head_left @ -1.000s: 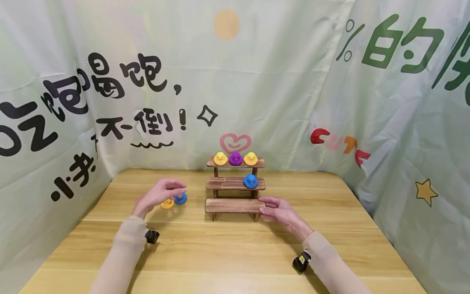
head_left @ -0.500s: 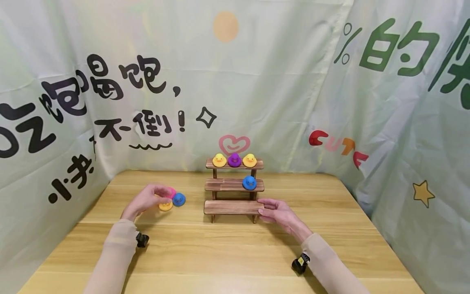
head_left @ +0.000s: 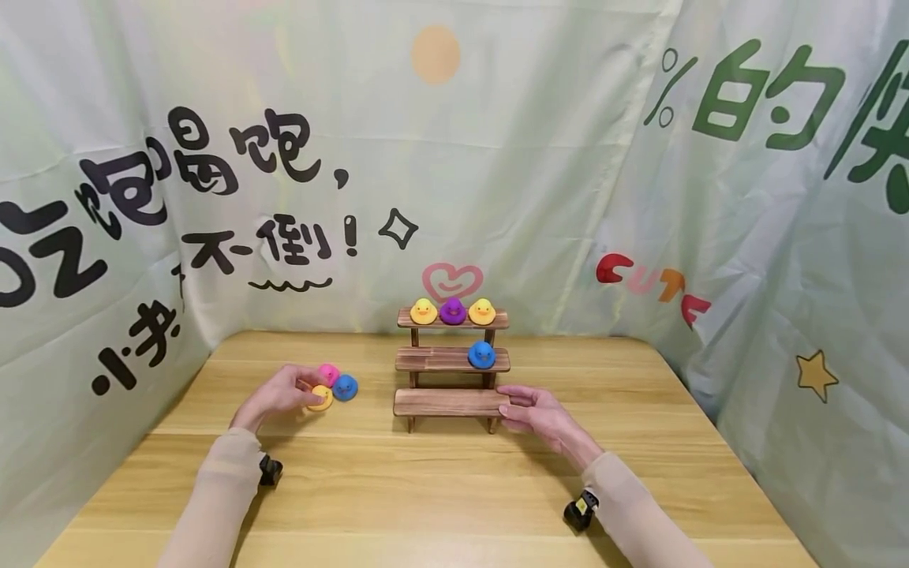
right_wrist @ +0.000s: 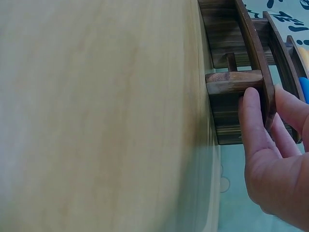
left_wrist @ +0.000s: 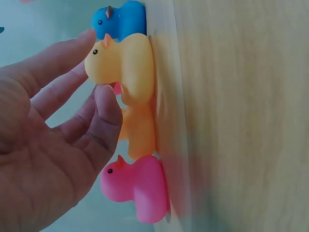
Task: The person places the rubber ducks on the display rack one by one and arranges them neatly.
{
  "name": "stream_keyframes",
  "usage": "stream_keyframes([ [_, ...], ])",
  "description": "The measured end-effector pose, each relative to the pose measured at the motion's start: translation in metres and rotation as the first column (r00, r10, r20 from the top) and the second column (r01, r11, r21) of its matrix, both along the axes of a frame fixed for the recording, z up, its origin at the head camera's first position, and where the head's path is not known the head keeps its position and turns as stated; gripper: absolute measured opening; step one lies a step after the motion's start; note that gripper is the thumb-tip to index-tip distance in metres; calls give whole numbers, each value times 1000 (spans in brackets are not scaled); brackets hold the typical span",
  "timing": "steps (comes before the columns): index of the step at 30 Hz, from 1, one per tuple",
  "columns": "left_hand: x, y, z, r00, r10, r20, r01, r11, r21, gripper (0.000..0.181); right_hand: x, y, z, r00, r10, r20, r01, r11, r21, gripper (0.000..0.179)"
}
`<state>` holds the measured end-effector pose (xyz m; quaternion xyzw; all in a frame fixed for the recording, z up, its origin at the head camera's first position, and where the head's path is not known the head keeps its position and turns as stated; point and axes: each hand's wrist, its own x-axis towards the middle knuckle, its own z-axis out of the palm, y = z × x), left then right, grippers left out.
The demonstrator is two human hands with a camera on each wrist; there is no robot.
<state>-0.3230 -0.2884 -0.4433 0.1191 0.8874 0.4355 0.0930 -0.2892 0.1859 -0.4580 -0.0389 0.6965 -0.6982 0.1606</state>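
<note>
My left hand (head_left: pixel 280 392) is at a small cluster of rubber ducks on the table's left side. Its thumb and finger pinch the head of a yellow rubber duck (left_wrist: pixel 137 67), which sits low at the table surface. Beside it are a blue duck (head_left: pixel 345 386), a pink duck (head_left: pixel 329 374) and an orange duck (left_wrist: pixel 142 130), the last mostly hidden in the head view. My right hand (head_left: pixel 543 416) grips the right end of the lowest step of a three-tier wooden stand (head_left: pixel 447 403), thumb and fingers on either side of the board.
Two yellow ducks, one of them the left yellow duck (head_left: pixel 424 312), flank a purple duck (head_left: pixel 453 311) on the top step. Another blue duck (head_left: pixel 482 355) sits at the right of the middle step. A printed curtain (head_left: pixel 497 197) encloses the wooden table (head_left: pixel 426 489).
My left hand has moved left and down, off the blue duck's side, and its fingers have closed on the yellow duck. The pink duck has come into sight. My right hand keeps its hold.
</note>
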Motion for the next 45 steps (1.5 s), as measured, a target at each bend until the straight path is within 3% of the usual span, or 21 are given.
stream_keyframes([
  [16, 2, 4, -3, 993, -86, 85, 83, 996, 32, 32, -1, 2, 0, 1000, -2, 1, 2, 1000, -4, 53],
  [24, 4, 1, -4, 994, -107, 16, 108, 993, -52, 32, 0, 2, -2, 1000, 9, -3, -9, 1000, -4, 54],
  [30, 6, 1, 1, 997, -82, -1, 82, 993, -84, 31, 0, 3, -1, 1000, 11, -13, -11, 1000, -10, 54],
  [41, 6, 3, 9, 994, -108, -26, 107, 993, -43, 31, 0, 3, -2, 1000, -2, -6, 2, 1000, 4, 53],
  [45, 4, 8, 11, 987, -151, -49, 150, 989, -10, 32, -1, 2, -3, 1000, -3, -8, 3, 1000, 9, 53],
])
